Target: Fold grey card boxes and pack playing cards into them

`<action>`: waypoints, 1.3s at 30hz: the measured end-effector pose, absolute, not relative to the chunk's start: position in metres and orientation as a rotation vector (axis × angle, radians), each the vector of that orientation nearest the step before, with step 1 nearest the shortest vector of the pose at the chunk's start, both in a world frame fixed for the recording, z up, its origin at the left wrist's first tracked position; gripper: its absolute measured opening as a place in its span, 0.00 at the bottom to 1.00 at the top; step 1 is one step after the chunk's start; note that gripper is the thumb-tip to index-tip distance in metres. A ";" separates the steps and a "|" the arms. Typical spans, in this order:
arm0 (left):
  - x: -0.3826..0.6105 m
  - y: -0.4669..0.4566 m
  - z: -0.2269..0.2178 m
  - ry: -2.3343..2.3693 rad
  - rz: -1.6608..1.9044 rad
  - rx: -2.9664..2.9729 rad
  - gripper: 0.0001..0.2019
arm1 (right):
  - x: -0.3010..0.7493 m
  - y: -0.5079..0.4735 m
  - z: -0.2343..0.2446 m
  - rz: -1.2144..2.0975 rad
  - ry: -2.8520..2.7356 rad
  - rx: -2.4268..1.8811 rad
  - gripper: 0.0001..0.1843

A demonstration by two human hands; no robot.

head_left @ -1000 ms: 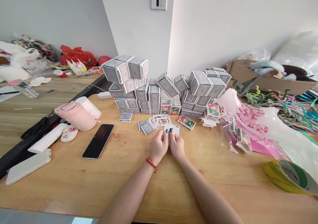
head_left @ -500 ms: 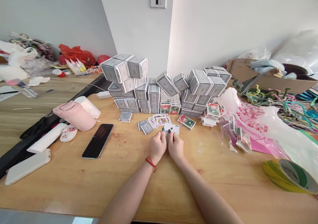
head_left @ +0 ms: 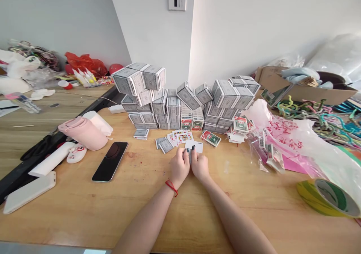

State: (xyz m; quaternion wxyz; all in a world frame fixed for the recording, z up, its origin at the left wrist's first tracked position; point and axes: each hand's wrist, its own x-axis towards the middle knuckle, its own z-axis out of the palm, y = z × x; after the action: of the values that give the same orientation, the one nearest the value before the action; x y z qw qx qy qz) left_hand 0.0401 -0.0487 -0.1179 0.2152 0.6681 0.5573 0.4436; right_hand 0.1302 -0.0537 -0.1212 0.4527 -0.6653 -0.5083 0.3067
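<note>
My left hand [head_left: 179,166] and my right hand [head_left: 199,167] are side by side over the table, thumbs up. Both are closed on a playing card [head_left: 190,157] with a grey patterned back, mostly hidden by the fingers. Just beyond the fingertips a white ace card [head_left: 198,145] lies face up. Loose face cards [head_left: 183,136] and grey-backed cards [head_left: 164,145] are spread to the left of it. A red and green card box [head_left: 211,138] lies to the right. Behind stands a structure of folded-card blocks [head_left: 173,111].
On the left are a black phone [head_left: 109,162], a pink tumbler [head_left: 84,132] and a white power bank [head_left: 29,193]. To the right, a yellow tape roll [head_left: 310,197] and plastic bags [head_left: 290,130] lie near a cardboard box [head_left: 318,94]. Stacked card boxes [head_left: 240,124] stand beside the structure.
The left fingers have shifted, the index finger now bent up beside the thumb. The hands stay together in nearly the same place. The view has moved slightly.
</note>
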 end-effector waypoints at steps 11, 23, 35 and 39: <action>0.012 -0.026 -0.114 1.743 1.508 1.654 0.10 | 0.158 -0.042 -0.133 0.411 -1.346 -1.680 0.18; -0.025 -0.002 -0.115 2.118 1.380 1.497 0.23 | 0.182 -0.027 -0.153 0.168 -1.564 -1.772 0.30; 0.006 -0.017 -0.108 1.566 1.078 2.525 0.07 | 0.182 -0.031 -0.139 0.573 -1.049 -1.781 0.18; 0.018 -0.020 -0.116 1.490 0.804 2.666 0.13 | 0.181 -0.030 -0.139 0.574 -1.036 -1.828 0.18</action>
State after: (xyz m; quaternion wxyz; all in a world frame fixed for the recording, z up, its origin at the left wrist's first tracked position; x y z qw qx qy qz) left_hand 0.0185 -0.0198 -0.1156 -0.0083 0.8442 0.4718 0.2545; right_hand 0.1813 -0.0301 -0.1385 0.4633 -0.7438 -0.4215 0.2336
